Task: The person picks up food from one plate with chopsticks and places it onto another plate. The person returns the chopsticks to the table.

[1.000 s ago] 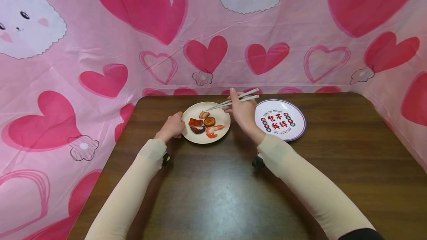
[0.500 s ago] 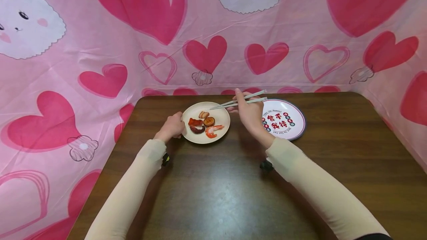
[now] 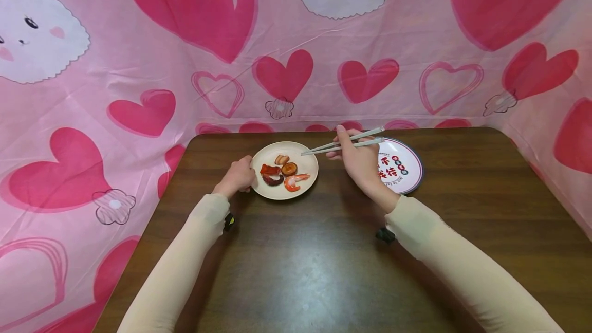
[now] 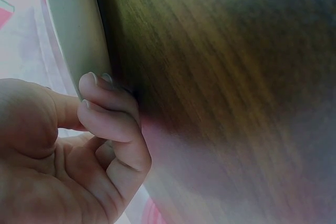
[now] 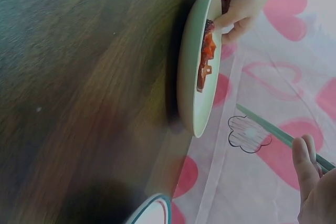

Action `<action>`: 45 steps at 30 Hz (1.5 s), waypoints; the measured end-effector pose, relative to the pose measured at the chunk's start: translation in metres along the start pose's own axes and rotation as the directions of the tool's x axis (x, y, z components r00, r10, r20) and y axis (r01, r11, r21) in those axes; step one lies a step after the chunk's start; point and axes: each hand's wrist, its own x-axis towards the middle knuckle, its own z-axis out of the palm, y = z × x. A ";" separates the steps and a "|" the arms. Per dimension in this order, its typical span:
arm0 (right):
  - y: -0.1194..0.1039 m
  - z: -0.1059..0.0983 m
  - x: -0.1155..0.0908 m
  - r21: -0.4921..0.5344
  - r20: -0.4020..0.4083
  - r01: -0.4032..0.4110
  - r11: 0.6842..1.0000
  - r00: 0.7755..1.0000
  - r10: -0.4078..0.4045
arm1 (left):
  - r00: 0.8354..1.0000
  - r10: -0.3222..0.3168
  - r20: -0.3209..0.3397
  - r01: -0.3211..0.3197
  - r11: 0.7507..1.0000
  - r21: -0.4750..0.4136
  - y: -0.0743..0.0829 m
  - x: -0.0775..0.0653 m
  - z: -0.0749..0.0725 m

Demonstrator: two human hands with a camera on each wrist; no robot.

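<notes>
My left hand (image 3: 240, 174) pinches the left rim of a cream plate (image 3: 307, 165), thumb above and curled fingers against its outer side (image 4: 79, 30). On this plate lie a shrimp (image 3: 292, 184), a round brown mushroom slice (image 3: 289, 169), a dark octopus tentacle (image 3: 274, 181), a glossy red piece (image 3: 270, 169) and a pale brown piece (image 3: 282, 160). My right hand (image 3: 361, 161) holds a pair of pale green chopsticks (image 3: 319, 151). Their tips, with no food between them, overlap the plate's right rim in the head view.
A white plate (image 3: 411, 179) with a blue rim and red characters stands to the right, partly hidden behind my right hand. Both plates are on a brown wooden table (image 3: 296, 261). A pink heart-patterned cloth (image 3: 370, 24) hangs along the back and sides.
My right hand has moved rightward with the chopsticks, their tips drawing from beside the pale brown piece to the cream plate's right edge. The left hand and the food have stayed put.
</notes>
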 end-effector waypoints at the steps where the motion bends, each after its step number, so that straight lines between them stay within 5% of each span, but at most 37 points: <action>1: 0.000 -0.002 -0.001 -0.007 -0.002 -0.002 1.000 1.000 0.002 | 1.000 -0.001 0.000 0.001 1.000 0.001 0.000 0.000 0.000; 23: -0.001 -0.035 -0.012 -0.091 0.069 -0.021 0.996 0.997 0.027 | 1.000 0.000 0.000 0.000 1.000 0.016 -0.001 -0.001 0.001; 45: -0.002 -0.049 -0.022 -0.151 0.034 -0.067 0.986 0.997 0.073 | 1.000 -0.008 0.020 0.008 1.000 0.003 -0.001 -0.001 0.001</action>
